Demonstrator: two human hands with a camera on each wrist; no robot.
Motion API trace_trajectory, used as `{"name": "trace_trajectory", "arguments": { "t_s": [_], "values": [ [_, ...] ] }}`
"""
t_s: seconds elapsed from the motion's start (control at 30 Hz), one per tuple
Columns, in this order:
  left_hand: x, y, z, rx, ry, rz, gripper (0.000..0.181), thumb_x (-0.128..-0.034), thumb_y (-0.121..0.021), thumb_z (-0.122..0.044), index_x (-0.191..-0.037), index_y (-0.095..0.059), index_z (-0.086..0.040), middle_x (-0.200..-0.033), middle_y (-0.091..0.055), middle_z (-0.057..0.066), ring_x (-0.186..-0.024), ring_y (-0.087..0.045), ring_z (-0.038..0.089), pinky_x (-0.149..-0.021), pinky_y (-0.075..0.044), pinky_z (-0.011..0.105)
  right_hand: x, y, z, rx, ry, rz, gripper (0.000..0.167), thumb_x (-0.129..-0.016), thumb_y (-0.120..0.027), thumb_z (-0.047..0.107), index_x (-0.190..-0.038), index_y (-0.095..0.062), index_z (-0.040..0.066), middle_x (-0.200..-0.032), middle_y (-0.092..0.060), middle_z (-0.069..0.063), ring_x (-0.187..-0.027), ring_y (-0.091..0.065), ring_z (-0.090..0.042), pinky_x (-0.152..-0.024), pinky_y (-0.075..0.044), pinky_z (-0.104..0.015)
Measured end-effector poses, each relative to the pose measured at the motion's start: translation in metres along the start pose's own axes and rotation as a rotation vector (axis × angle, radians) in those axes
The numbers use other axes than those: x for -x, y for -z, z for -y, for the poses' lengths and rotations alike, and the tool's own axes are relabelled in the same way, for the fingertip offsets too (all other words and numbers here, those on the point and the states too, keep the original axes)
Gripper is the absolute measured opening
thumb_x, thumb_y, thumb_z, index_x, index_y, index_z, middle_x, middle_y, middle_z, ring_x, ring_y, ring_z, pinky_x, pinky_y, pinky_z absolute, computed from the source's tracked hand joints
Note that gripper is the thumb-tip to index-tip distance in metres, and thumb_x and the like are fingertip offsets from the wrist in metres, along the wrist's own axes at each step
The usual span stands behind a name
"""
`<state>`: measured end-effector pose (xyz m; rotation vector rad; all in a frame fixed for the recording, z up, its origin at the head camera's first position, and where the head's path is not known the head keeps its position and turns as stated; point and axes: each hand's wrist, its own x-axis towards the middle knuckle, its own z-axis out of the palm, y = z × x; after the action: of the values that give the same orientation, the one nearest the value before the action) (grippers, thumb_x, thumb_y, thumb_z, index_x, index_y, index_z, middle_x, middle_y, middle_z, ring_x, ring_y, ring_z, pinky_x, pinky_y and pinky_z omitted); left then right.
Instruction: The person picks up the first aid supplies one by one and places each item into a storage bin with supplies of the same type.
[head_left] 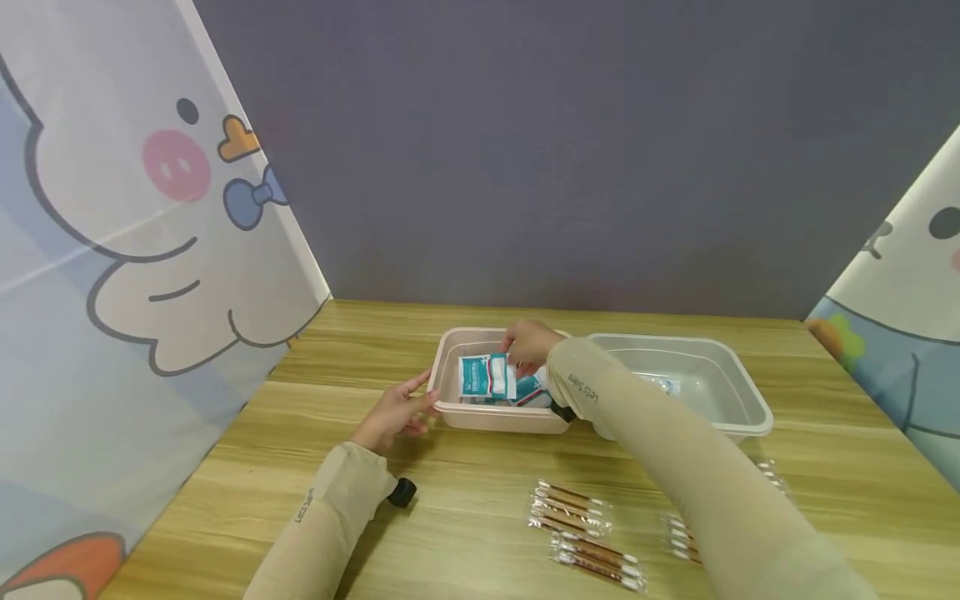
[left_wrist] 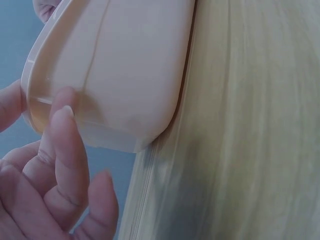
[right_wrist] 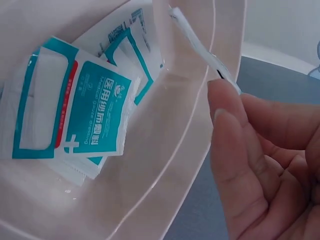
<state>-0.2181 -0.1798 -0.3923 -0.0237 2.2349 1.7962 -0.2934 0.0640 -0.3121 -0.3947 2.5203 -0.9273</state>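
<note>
My right hand (head_left: 531, 346) pinches a thin packet (right_wrist: 197, 45) between thumb and fingertips, over the pale pink plastic bin (head_left: 502, 421). That packet shows nearly edge-on in the right wrist view. Beneath it, several teal and white gauze dressing packets (right_wrist: 100, 110) lie overlapping in the bin. My left hand (head_left: 397, 414) holds the bin's left front corner, with fingertips at the rim and outer wall; its other fingers (left_wrist: 102, 200) stand off the bin.
A grey-white plastic bin (head_left: 738, 383) stands to the right, partly behind my right sleeve, with a small packet (head_left: 667, 385) inside. Nearer on the wooden table (head_left: 465, 517) lie clear packs of brown-stick cotton swabs (head_left: 566, 508). A dark panel (head_left: 562, 167) rises behind.
</note>
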Motion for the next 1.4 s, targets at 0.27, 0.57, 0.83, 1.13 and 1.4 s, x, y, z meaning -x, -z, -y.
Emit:
{"name": "trace_trajectory", "arguments": {
  "t_s": [0.27,0.57,0.83,1.13,1.4],
  "values": [
    [-0.001,-0.005,-0.005,-0.01,-0.012,0.011,0.06,-0.0983,-0.056,-0.021,-0.15,-0.029,-0.007,-0.082,-0.07,0.007,-0.046,-0.054,0.007,-0.051,-0.048,0.024,0.0,-0.005,-0.003,-0.007,-0.025,0.011,0.017,-0.09,-0.06,-0.004,-0.106,-0.063,-0.002,-0.073,-0.064,-0.011,-0.053,-0.06,-0.014,-0.056,-0.053,-0.03],
    [-0.005,-0.009,-0.002,-0.019,-0.006,0.006,0.061,-0.0974,-0.058,-0.022,-0.15,-0.03,-0.007,-0.082,-0.071,0.008,-0.047,-0.054,0.008,-0.051,-0.047,0.025,0.01,0.002,-0.013,0.045,-0.013,0.004,0.028,-0.087,-0.063,0.001,-0.116,-0.061,-0.003,-0.093,-0.064,-0.011,-0.07,-0.066,-0.023,-0.06,-0.054,-0.03],
    [-0.001,-0.008,-0.006,-0.136,-0.031,-0.057,0.056,-0.0963,-0.06,-0.018,-0.146,-0.038,-0.003,-0.085,-0.07,0.014,-0.05,-0.057,0.013,-0.049,-0.04,0.024,0.037,0.024,-0.036,0.073,0.016,-0.049,0.026,-0.087,-0.067,0.01,-0.112,-0.063,0.003,-0.094,-0.065,-0.009,-0.065,-0.063,-0.018,-0.055,-0.05,-0.028],
    [0.004,-0.002,-0.015,-0.297,-0.083,-0.148,0.049,-0.0922,-0.064,-0.018,-0.136,-0.052,-0.001,-0.078,-0.067,0.011,-0.051,-0.05,0.015,-0.048,-0.042,0.026,0.078,0.054,-0.077,0.047,0.018,-0.103,0.03,-0.087,-0.065,0.011,-0.113,-0.06,-0.004,-0.082,-0.065,-0.013,-0.059,-0.059,-0.015,-0.053,-0.047,-0.028],
    [0.016,-0.01,-0.037,-0.643,-0.308,-0.299,0.037,-0.0915,-0.066,-0.023,-0.123,-0.064,-0.004,-0.084,-0.068,0.011,-0.057,-0.053,0.016,-0.049,-0.04,0.029,0.128,0.084,-0.119,0.001,-0.047,-0.152,0.033,-0.09,-0.064,0.015,-0.116,-0.057,-0.005,-0.085,-0.063,-0.01,-0.065,-0.06,-0.019,-0.058,-0.049,-0.034]
  ]
}}
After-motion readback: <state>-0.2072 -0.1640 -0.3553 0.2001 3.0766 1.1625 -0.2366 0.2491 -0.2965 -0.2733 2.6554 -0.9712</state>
